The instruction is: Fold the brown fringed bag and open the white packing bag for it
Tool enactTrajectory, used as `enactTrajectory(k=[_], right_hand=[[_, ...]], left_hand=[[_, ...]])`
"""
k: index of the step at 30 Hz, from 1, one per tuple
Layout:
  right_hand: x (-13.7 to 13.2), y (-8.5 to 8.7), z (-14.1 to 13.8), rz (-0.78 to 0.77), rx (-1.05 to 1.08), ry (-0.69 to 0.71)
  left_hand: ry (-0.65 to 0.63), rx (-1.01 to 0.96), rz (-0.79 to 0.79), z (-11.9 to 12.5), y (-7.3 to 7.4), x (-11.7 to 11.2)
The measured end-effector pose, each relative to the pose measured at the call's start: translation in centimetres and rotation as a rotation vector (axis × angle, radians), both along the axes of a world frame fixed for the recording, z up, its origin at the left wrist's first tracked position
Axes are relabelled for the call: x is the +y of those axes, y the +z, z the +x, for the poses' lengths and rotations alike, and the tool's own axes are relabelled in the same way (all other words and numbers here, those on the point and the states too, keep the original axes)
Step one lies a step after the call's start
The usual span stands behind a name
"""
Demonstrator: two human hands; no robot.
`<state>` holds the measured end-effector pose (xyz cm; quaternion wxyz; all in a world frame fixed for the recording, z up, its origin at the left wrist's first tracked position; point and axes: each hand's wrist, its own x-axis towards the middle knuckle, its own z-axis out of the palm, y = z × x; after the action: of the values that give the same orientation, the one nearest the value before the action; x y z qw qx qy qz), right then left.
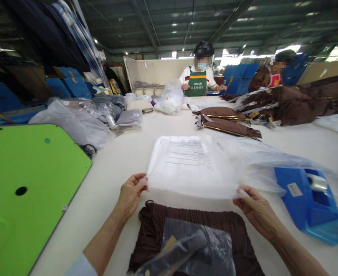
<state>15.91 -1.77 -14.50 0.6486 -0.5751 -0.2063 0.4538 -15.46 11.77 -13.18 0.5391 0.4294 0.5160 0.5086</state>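
Observation:
My left hand [132, 192] pinches the near left corner of a clear plastic bag [192, 166] printed with lines of text. My right hand [255, 211] pinches its near right corner. The bag is held stretched and lifted a little above the white table [122, 153]. Just below it, at the table's near edge, lies a folded brown garment [154, 226] with a gathered waistband. A smaller crumpled clear packet [197, 245] lies on top of the garment.
A green board [27, 184] lies at the left. A blue tape dispenser [312, 203] sits at the right under loose plastic. Stacks of brown garments [226, 122] and bagged grey items [128, 118] lie further back. Two people work at the far end.

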Motion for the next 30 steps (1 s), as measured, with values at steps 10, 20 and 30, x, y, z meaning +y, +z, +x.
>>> enactTrajectory(k=[10, 20, 30], right_hand=[[-2.8, -0.5, -1.3, -0.313, -0.848, 0.124], [-3.7, -0.1, -3.0, -0.467, -0.678, -0.109], [-6.9, -0.5, -3.1, -0.634, -0.41, -0.085]], left_hand=[[-0.165, 0.556, 0.066, -1.8, -1.4, -2.9], [-0.002, 0.721, -0.068, -1.0, -1.4, -5.3], [0.015, 0.73, -0.414, -1.7, -0.8, -8.0]])
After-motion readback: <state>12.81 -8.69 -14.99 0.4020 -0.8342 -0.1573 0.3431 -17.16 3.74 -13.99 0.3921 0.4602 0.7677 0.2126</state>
